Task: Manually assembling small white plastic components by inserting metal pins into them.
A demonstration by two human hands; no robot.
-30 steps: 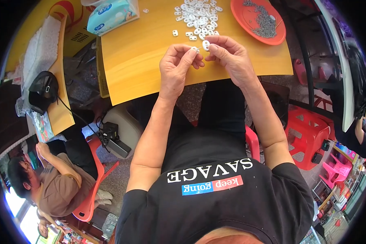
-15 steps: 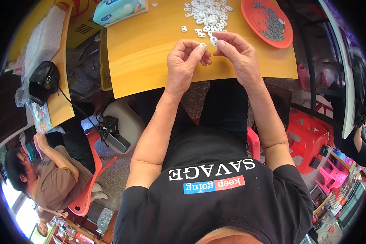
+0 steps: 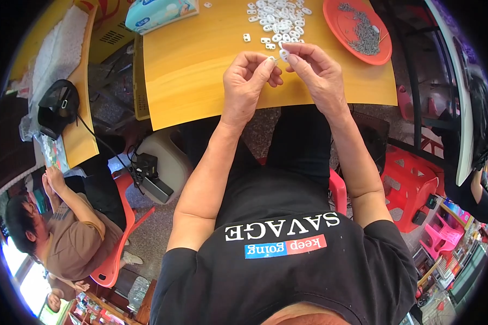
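Above the near part of the yellow table [image 3: 184, 70], my two hands are close together. My right hand [image 3: 317, 70] pinches a small white oval piece with holes [image 3: 284, 54] between thumb and forefinger. My left hand [image 3: 248, 78] has its thumb and forefinger pressed on another small white piece [image 3: 271, 59], mostly covered by the fingers. A thin light line shows between the two pinches; I cannot make out what it is. Just beyond my hands lies a loose pile of similar white two-holed pieces [image 3: 279, 21].
A red plate [image 3: 384, 54] with many small grey metal parts [image 3: 366, 40] stands at the far right. A blue tissue pack [image 3: 160, 13] lies at the far left. Left of me, a person in brown [image 3: 81, 238] sits on a red chair [image 3: 126, 216] by another table [image 3: 81, 141].
My hands have barely moved; the white piece in my right hand has tilted slightly and come a little nearer the left. The seated person's hands have shifted slightly.
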